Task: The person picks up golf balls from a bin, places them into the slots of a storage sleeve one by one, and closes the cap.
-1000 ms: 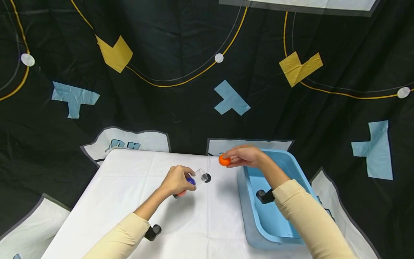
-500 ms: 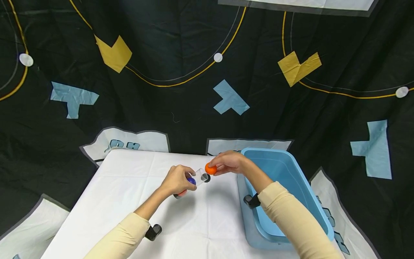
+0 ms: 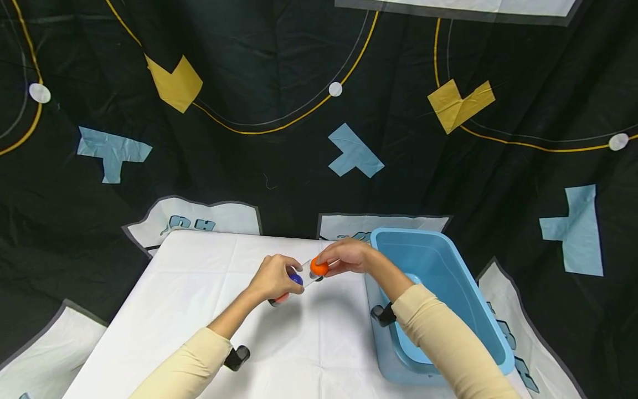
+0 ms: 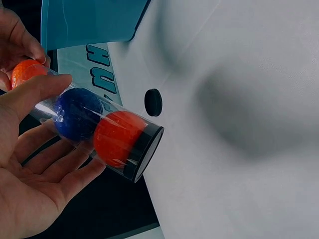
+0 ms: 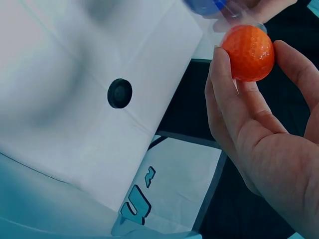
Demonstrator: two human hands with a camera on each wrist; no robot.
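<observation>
My left hand (image 3: 273, 277) grips a clear plastic tube (image 4: 113, 105) above the table, its fingers and thumb around the middle. Inside lie a blue ball (image 4: 79, 114) and, against the black end cap (image 4: 145, 152), an orange-red ball (image 4: 118, 138). The tube is tilted, its uncapped mouth pointing toward the right hand. Between thumb and fingers of my right hand (image 3: 347, 256) is an orange golf ball (image 5: 247, 53) with a dimpled surface. It sits right at the tube's mouth. A loose round black cap (image 5: 119, 93) lies on the table below.
A deep light-blue plastic bin (image 3: 505, 354) stands on the right side of the table, under the right forearm. A white cloth covers the table (image 3: 199, 266). Behind it hangs a black curtain (image 3: 279, 183) with taped shapes.
My right hand has moved left from over the bin, bringing the orange golf ball to the tube's mouth. The left hand and tube have stayed almost still.
</observation>
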